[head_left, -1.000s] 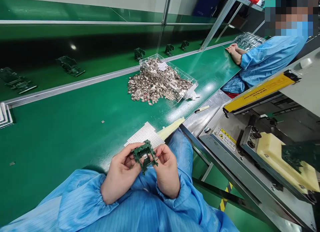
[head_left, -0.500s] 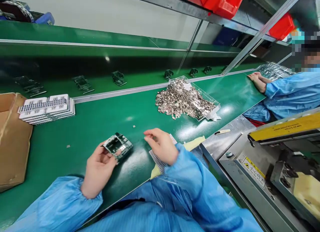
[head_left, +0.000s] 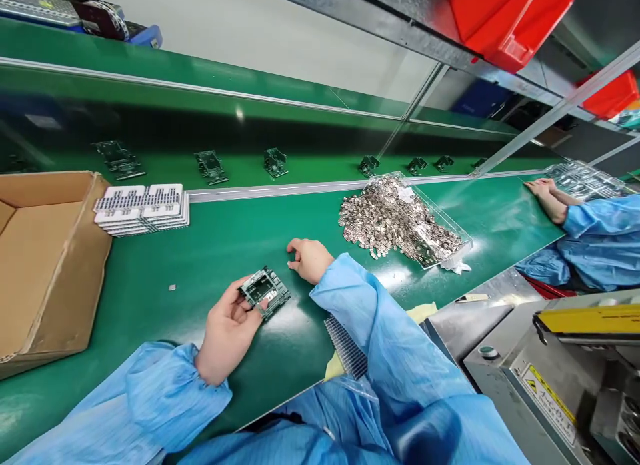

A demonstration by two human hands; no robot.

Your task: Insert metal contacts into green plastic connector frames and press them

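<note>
My left hand (head_left: pixel 231 331) grips a green circuit board assembly (head_left: pixel 265 291) by its left edge, fingers beneath and thumb along the near side. It is tilted above the bench and has a dark square opening in the middle. Just beyond and to the right, my right hand (head_left: pixel 311 259) is low over the green surface, fingers curled and thumb drawn in. Whatever its fingertips hold is too small or hidden to make out. A tiny pale square piece (head_left: pixel 172 287) lies on the bench to the left. Under my right forearm is a sheet with a fine grid (head_left: pixel 346 345).
Small metal parts (head_left: pixel 380 215) spill from a clear tray (head_left: pixel 457 241). Stacked white panels (head_left: pixel 143 208) stand beside a cardboard box (head_left: pixel 75 278). Circuit boards (head_left: pixel 211 166) line the strip behind. A knife (head_left: pixel 473 297) and machine (head_left: pixel 520 365) are right; a co-worker's hands (head_left: pixel 547 195) are farther off.
My view has turned left. My right hand has reached farther forward over the bench, where a small pale piece was visible and is now out of sight. My left hand keeps the board.
</note>
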